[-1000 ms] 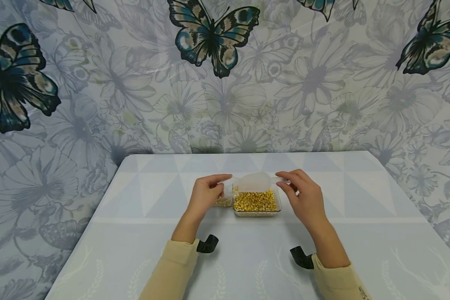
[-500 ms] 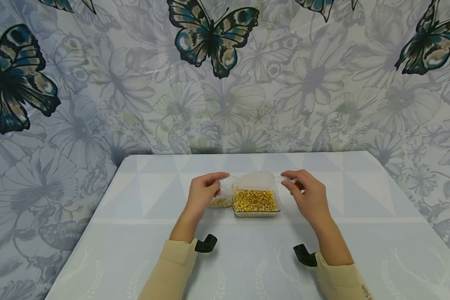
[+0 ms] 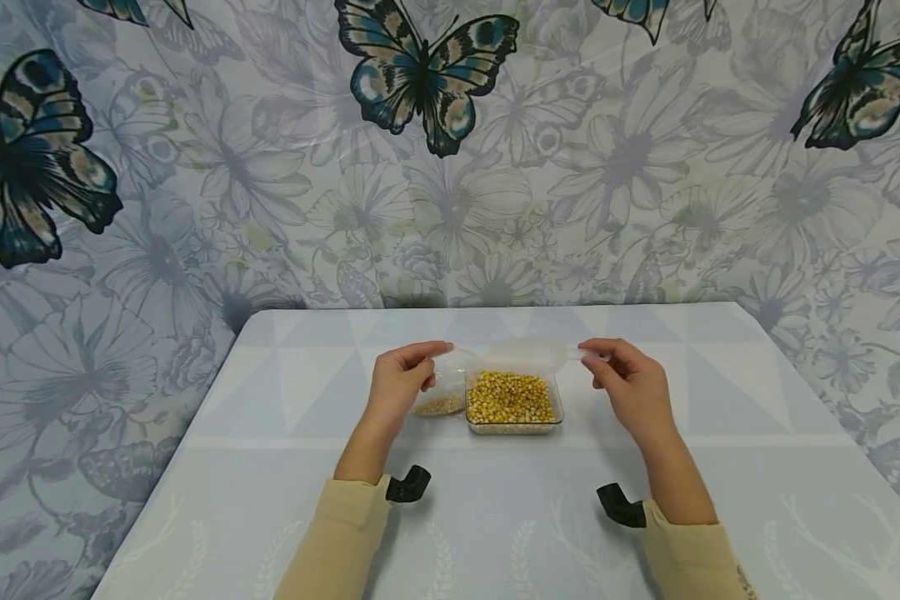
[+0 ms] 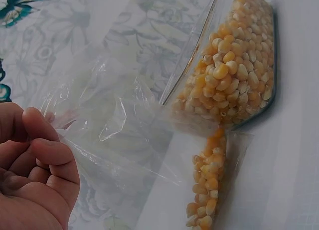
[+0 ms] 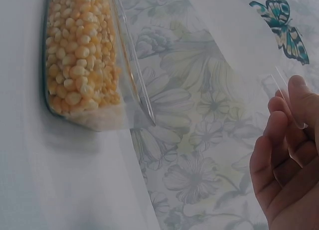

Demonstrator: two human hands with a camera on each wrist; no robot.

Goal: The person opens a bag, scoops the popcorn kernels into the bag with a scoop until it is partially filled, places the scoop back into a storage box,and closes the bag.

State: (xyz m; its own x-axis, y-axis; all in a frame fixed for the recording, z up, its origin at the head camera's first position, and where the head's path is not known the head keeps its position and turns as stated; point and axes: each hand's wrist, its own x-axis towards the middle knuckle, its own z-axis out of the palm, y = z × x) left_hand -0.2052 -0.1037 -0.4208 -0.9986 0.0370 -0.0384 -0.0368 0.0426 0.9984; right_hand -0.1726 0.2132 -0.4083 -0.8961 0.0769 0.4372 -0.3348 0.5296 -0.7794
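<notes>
A clear rectangular container, heaped with yellow corn kernels, sits on the table between both hands. My left hand pinches the top edge of a clear plastic bag to its left. Some kernels lie in the bottom of that bag, beside the container. In my right hand is the thin clear handle of a translucent white scoop, pinched between thumb and fingers. The scoop's broad pale head spans the air over the container's far side, with no kernels visible on it.
The pale patterned table extends around the container. Behind its far edge hangs a floral backdrop with butterflies. Black wrist mounts stick out from both sleeves.
My right hand has moved to the right with the scoop, whose head has shifted right and turned flatter to view. My left hand has drifted slightly left with the bag's edge, spreading the bag.
</notes>
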